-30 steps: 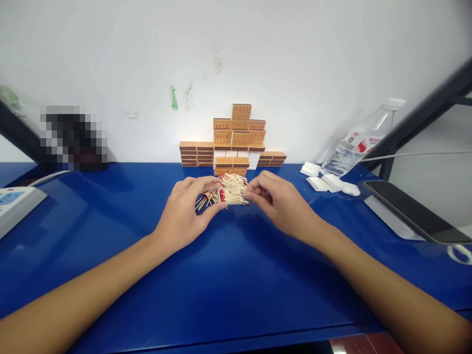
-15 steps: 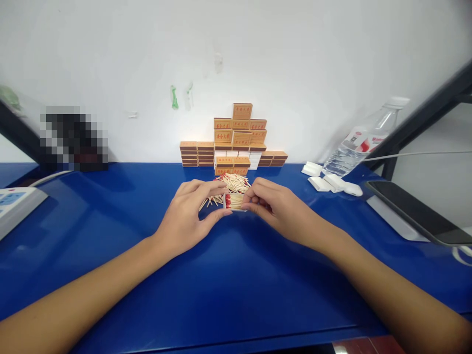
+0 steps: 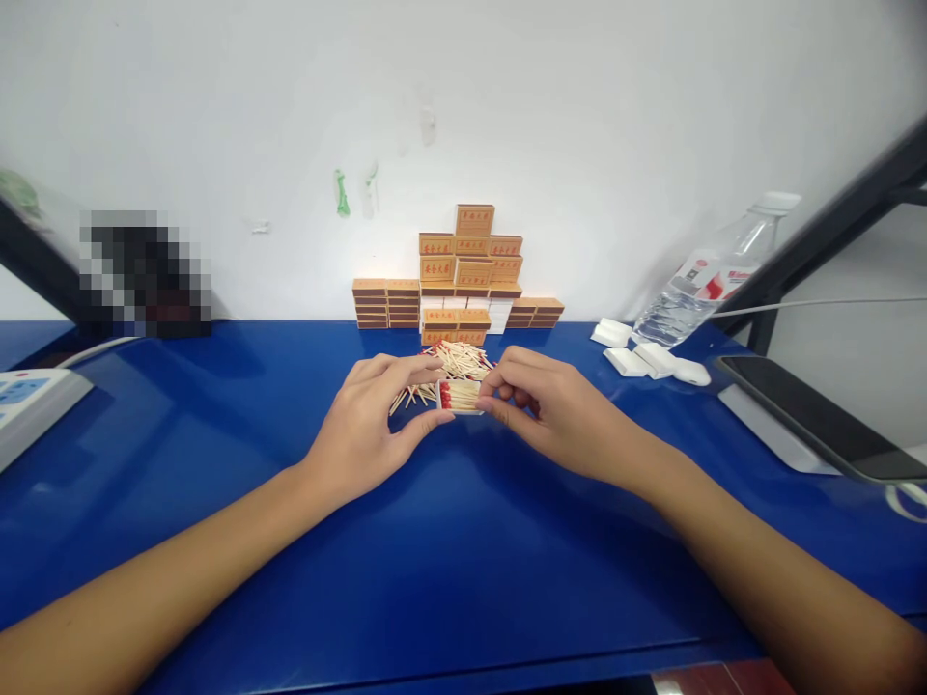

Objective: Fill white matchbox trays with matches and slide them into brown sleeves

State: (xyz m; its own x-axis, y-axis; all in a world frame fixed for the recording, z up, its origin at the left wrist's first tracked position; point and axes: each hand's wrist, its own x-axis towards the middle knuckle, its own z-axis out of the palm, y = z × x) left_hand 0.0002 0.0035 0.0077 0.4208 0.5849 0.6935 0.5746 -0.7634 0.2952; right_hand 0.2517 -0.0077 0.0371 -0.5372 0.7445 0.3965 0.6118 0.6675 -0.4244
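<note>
A white matchbox tray (image 3: pixel 463 413) filled with red-tipped matches (image 3: pixel 459 396) is held over the blue table, its long side across my view. My left hand (image 3: pixel 377 413) grips the tray's left part, thumb at the near side and index finger at the far side. At the other end, the bent fingers of my right hand (image 3: pixel 532 394) are pinched on the matches' plain ends, at the tray's right rim. Just behind the tray lies a loose pile of matches (image 3: pixel 463 359). The fingertips of my right hand partly hide the tray's right end.
Stacked matchboxes (image 3: pixel 472 246) rise against the wall. At right are small white items (image 3: pixel 629 362), a leaning water bottle (image 3: pixel 695 290) and a phone (image 3: pixel 818 415) on a stand. A white power strip (image 3: pixel 43 396) sits at the left of the blue table (image 3: pixel 435 579).
My right fingers have shifted slightly right along the tray, so more of the matches shows. My left hand keeps its grip almost unmoved.
</note>
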